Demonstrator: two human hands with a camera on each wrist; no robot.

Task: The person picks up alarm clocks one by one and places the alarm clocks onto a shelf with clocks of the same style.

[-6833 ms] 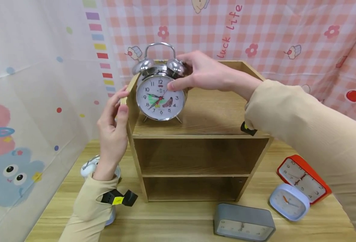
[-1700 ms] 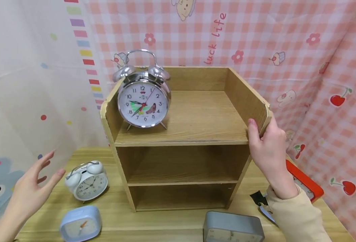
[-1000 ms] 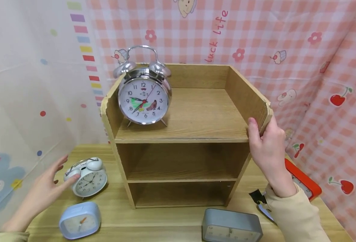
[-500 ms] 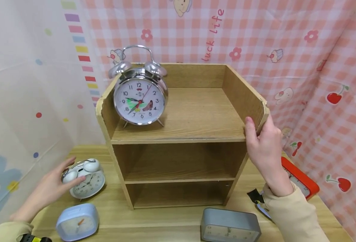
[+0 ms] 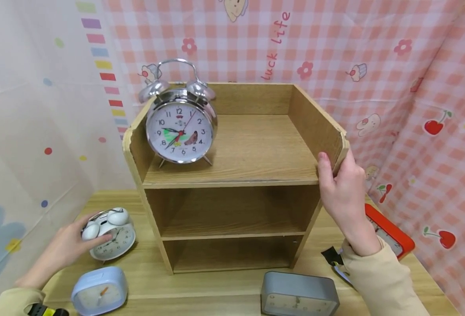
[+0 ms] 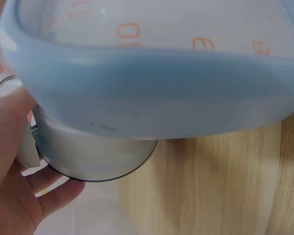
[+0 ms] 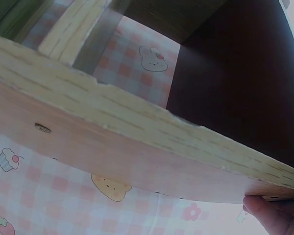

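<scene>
My left hand (image 5: 68, 243) holds the white twin-bell alarm clock (image 5: 116, 243), thumb across its face and fingers behind it. In the left wrist view, fingers (image 6: 59, 196) curl by the clock's metallic-looking body (image 6: 98, 156). A light blue clock (image 5: 100, 292) stands just in front of that hand and fills much of the left wrist view. My right hand (image 5: 343, 193) grips the right side panel of the wooden shelf (image 5: 232, 182), thumb inside. On the shelf's top board, at the left, a silver twin-bell alarm clock (image 5: 181, 131) stands upright, untouched.
A grey rectangular clock (image 5: 299, 294) stands before the shelf at the right. The red clock (image 5: 392, 230) lies partly behind my right sleeve (image 5: 382, 281), with a bluish edge beside it. Patterned curtains (image 5: 248, 44) hang behind and on both sides.
Earlier my right hand held the silver clock and my left the shelf's left side. Since then my right hand has moved to the right panel, and my left has reached and grasped the white clock.
</scene>
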